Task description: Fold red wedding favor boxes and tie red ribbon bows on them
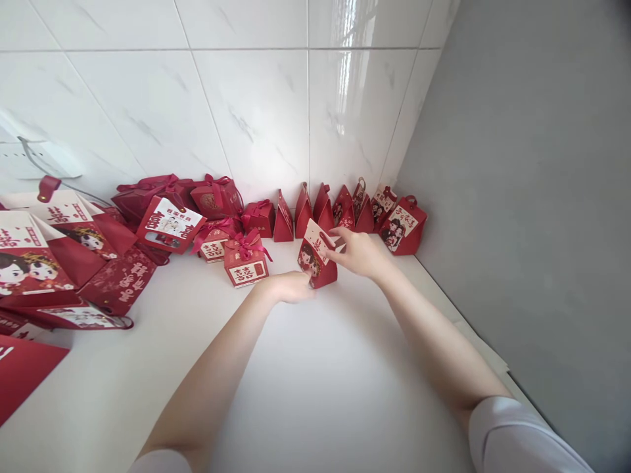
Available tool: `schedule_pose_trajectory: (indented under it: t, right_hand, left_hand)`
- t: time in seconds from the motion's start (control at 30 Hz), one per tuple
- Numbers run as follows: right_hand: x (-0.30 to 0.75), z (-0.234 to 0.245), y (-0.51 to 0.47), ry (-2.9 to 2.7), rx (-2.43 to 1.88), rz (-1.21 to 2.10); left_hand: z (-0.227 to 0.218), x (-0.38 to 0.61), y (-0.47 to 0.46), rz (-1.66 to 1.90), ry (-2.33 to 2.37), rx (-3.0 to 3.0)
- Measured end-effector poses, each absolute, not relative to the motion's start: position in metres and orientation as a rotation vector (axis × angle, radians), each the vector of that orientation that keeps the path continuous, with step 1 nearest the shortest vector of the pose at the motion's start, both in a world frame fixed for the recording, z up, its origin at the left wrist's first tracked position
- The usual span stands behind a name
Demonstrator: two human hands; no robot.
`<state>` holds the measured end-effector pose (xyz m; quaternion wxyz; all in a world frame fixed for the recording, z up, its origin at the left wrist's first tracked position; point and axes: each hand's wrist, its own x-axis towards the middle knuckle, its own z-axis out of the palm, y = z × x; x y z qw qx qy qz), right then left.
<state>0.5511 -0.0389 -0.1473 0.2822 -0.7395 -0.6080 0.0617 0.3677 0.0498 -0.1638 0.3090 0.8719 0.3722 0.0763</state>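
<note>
Between my hands, a red and white gift box with cartoon figures on its front stands slightly tilted on the white table. My left hand grips its lower left corner, the fingertips partly hidden behind it. At the upper right of the box, my right hand has its thumb and fingers around the sloping top. Left of my left hand, a small red box with a ribbon bow sits on the table. Behind the held box, narrow triangular red boxes stand along the wall.
A pile of larger red gift boxes fills the left side. Ribboned boxes lean near the tiled wall. At the right end of the row stands a red box, close to a grey panel bordering the table.
</note>
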Motion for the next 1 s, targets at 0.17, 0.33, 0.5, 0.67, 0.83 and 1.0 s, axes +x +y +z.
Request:
schedule_pose_trajectory:
  t: [0.17,0.33,0.5,0.67,0.83,1.0]
  right_hand:
    - [0.568,-0.156,-0.032,-1.488,-2.282,-0.022]
    - [0.625,-0.164,-0.035,-1.148,-2.468,-0.132]
    - [0.659,-0.184,-0.037,-0.927,-2.484,-0.259]
    - [0.661,-0.192,-0.033,-0.982,-2.466,-0.269]
    - [0.652,-0.174,-0.037,-0.908,-2.498,-0.252]
    - [0.644,-0.147,-0.054,-0.926,-2.354,-0.324]
  left_hand:
    - [-0.125,0.340,0.048,-0.101,0.910,2.337]
    - [-0.078,0.291,0.061,0.023,1.192,2.336]
    - [-0.083,0.252,0.102,0.176,1.508,2.249]
    - [-0.102,0.242,0.129,0.184,1.402,2.279]
    - [-0.122,0.259,0.137,0.029,1.446,2.399]
    - [-0.132,0.267,0.141,-0.054,1.485,2.422]
